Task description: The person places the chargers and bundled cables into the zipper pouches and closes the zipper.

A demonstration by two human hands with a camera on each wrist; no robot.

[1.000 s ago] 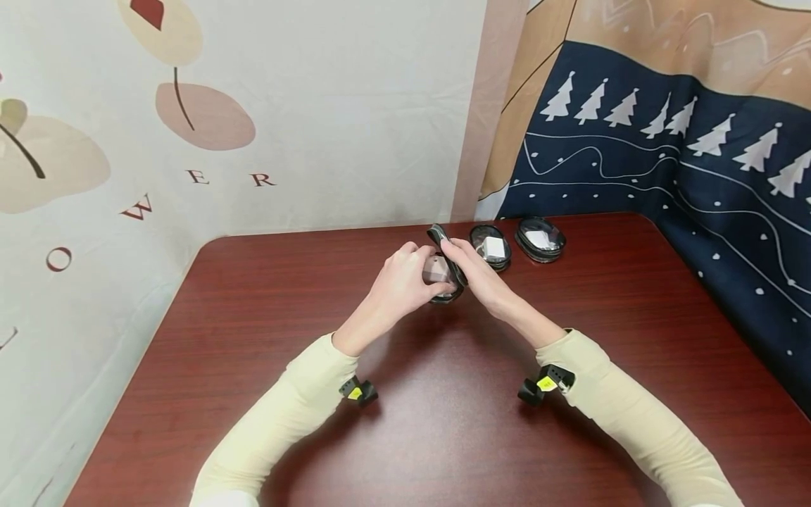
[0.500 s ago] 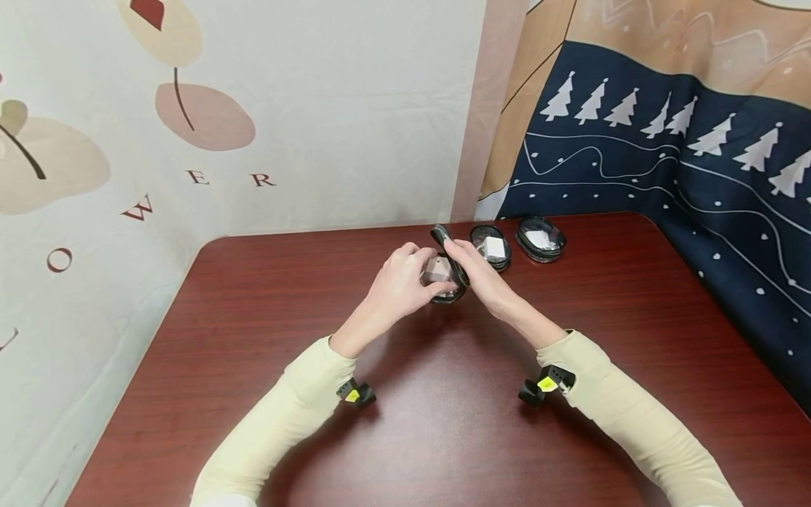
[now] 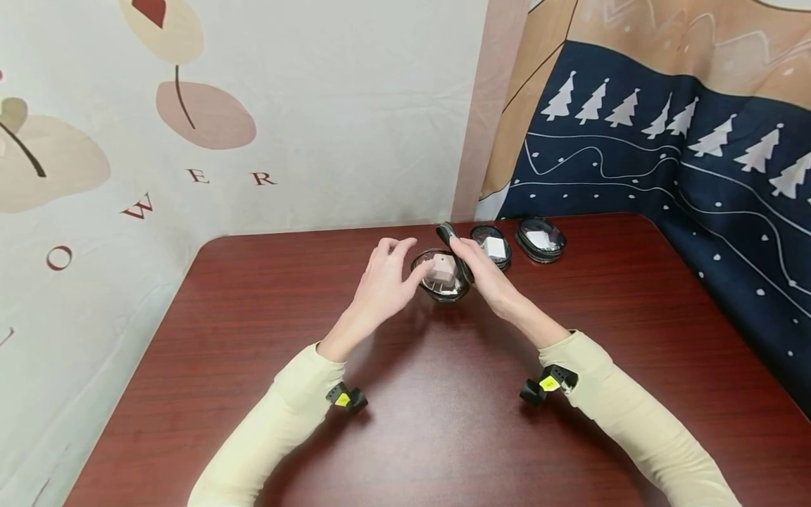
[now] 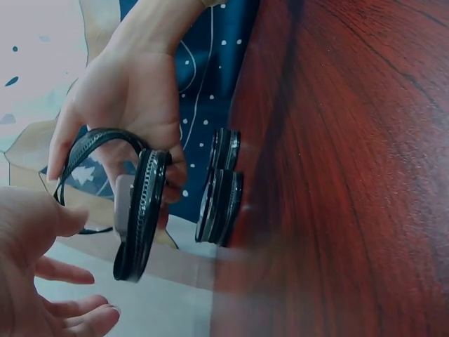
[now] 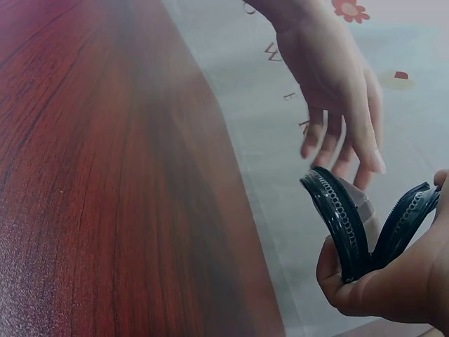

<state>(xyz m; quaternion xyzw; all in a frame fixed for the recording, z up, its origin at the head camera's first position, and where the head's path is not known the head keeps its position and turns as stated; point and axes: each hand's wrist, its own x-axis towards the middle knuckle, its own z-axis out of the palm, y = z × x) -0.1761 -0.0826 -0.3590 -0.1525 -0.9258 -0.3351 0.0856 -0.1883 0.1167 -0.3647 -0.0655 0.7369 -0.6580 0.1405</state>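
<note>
My right hand [image 3: 484, 276] holds a small round zip case [image 3: 445, 298] with clear sides and black zippered trim, unzipped with its lid swung up. A pale, boxy plug adapter [image 3: 443, 267] lies inside the lower half. In the right wrist view, the two zippered rims [image 5: 338, 217] spread in a V, the fingers beneath. My left hand [image 3: 383, 282] is just left of the case, fingers apart and nothing in them; its thumb overlaps the case's left edge in the head view. In the left wrist view, the case [image 4: 151, 203] is held above the table.
Two more round clear cases with black trim, the nearer one [image 3: 493, 264] and the right one [image 3: 541, 255], stand at the table's back edge, each showing a white piece inside. Patterned cloths [image 3: 355, 141] hang behind the reddish-brown table [image 3: 431, 422].
The left hand has let go of the case and drawn back to the left, its fingers spreading. The right hand, still gripping the case, has shifted slightly right; the case's lid is wider apart.
</note>
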